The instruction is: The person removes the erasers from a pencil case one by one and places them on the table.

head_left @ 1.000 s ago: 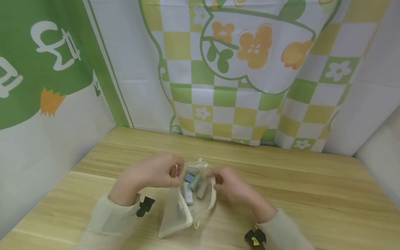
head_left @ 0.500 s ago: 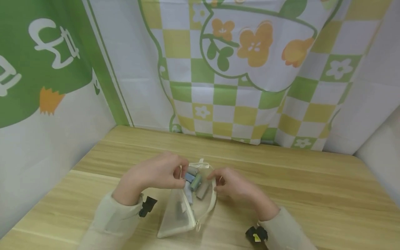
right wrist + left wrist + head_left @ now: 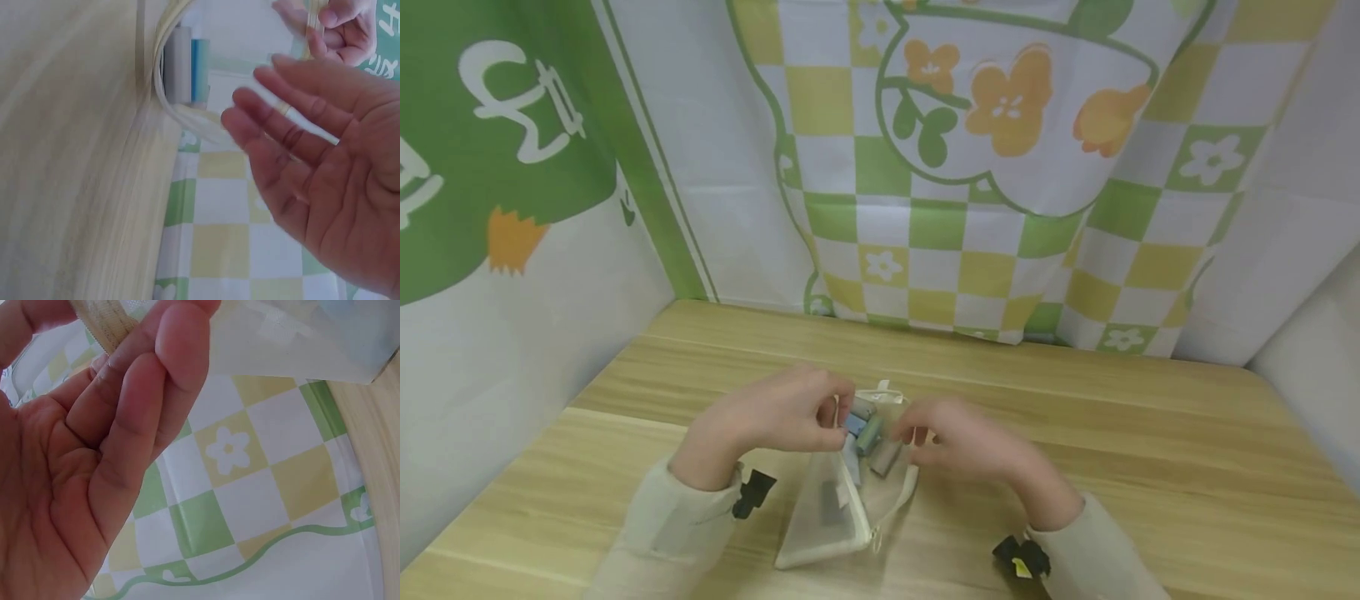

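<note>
Well, left hand pinches pouch (white-lettered cloth beyond).

Desk: near edge cut off. Pouch, toward that edge: dark shape inside indistinct through translucent side. Right hand blurred, hides part of pouch rim. Left hand cropped in left wrist view.

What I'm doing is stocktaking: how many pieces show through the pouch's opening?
5: grey piece farthest, blue piece and green piece centrally, whitish piece left, brownish piece right; more may hide.
</note>
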`<state>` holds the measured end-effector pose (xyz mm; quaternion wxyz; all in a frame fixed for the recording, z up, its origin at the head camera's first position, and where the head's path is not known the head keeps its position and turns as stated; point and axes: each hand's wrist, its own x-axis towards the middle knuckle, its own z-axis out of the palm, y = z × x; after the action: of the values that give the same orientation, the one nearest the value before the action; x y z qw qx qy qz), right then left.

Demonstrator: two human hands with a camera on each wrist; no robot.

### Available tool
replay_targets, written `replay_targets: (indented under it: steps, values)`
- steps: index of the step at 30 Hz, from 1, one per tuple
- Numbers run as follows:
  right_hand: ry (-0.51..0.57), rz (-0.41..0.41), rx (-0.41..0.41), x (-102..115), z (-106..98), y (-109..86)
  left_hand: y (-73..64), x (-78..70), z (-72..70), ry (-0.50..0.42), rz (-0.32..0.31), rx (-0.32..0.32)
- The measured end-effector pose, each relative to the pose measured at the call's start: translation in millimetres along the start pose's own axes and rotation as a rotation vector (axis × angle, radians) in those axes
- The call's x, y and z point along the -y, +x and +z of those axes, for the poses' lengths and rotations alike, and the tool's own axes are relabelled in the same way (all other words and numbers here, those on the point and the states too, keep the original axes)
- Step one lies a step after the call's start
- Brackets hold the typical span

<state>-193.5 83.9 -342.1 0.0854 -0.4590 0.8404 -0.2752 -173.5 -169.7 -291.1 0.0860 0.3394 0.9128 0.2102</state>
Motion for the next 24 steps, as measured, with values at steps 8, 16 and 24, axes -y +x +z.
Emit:
replay_targets:
  steps: [8,16,24]
  values:
    - [0.095,-0.052,0.123,9,11,4.2,0.7,2.2,1.3,-0.007,0.02,0.006]
    - [0.21,-0.058,0.235,8,21,16.2,-0.9,3.8,0.5,-0.034,0.032,0.008]
    - [0.219,-0.104,0.308,5,33,27.4,-1.4,4.6,-1.5,-0.052,0.025,0.015]
